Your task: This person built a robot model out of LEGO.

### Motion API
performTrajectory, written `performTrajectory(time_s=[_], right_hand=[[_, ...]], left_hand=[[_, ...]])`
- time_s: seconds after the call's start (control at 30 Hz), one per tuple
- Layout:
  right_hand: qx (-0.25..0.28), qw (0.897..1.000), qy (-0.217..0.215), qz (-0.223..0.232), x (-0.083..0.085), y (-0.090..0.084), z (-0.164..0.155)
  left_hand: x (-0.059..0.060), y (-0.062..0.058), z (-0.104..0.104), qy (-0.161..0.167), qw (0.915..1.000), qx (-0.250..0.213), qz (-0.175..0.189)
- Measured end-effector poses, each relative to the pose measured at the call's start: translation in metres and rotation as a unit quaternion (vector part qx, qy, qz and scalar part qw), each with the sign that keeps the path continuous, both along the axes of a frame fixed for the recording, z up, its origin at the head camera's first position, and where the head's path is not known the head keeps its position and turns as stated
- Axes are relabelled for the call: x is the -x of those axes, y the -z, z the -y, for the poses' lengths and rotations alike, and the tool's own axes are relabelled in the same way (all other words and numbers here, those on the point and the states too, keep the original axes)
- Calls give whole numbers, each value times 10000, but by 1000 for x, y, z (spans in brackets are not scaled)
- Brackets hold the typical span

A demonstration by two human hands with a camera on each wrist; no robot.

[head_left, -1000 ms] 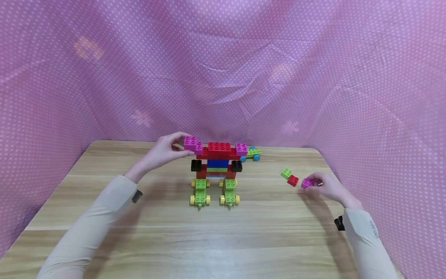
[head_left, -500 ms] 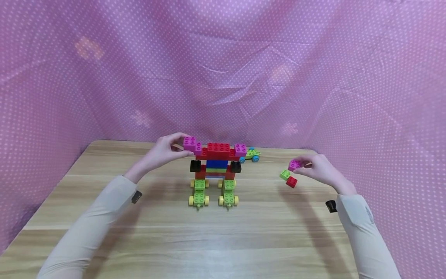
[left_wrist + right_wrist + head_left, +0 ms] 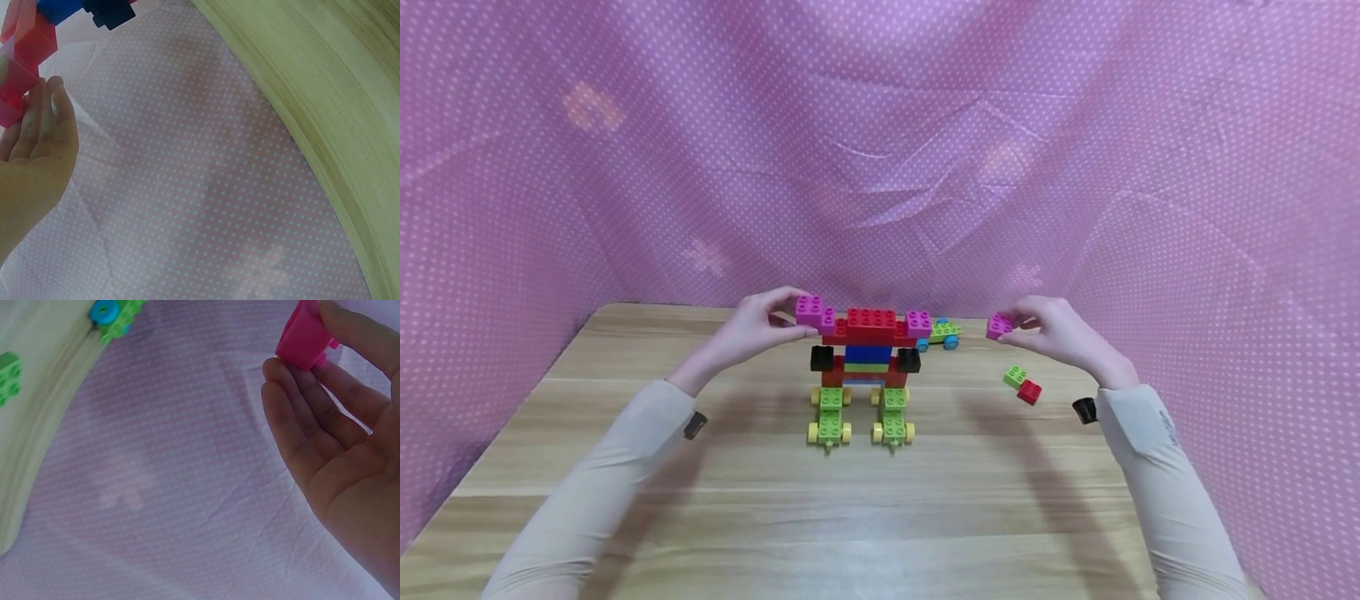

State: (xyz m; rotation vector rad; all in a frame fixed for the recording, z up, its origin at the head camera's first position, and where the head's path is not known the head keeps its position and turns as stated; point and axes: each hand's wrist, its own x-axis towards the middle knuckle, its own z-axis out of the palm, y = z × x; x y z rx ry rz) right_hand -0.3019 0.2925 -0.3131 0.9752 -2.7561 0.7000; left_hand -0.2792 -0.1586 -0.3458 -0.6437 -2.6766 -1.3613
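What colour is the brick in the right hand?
Magenta pink brick, pinched by the right hand; the right wrist view shows it best.

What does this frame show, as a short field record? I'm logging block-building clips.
left hand: pinches the pink brick at the model's top left
right hand: holds a loose pink brick in the air
model: upright on the wooden table, on green wheeled bases
loose pieces: green brick, red brick
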Motion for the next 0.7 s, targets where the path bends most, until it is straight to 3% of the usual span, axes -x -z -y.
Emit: performTrajectory(time_s=[0.3, 0.7], right_hand=[[204, 9988, -402, 188, 3, -15, 30], [225, 9970, -735, 38, 7, -25, 56]], left_hand=[[0, -1, 0, 0, 10000, 59, -74], [0, -6, 0, 49, 9997, 226, -29]])
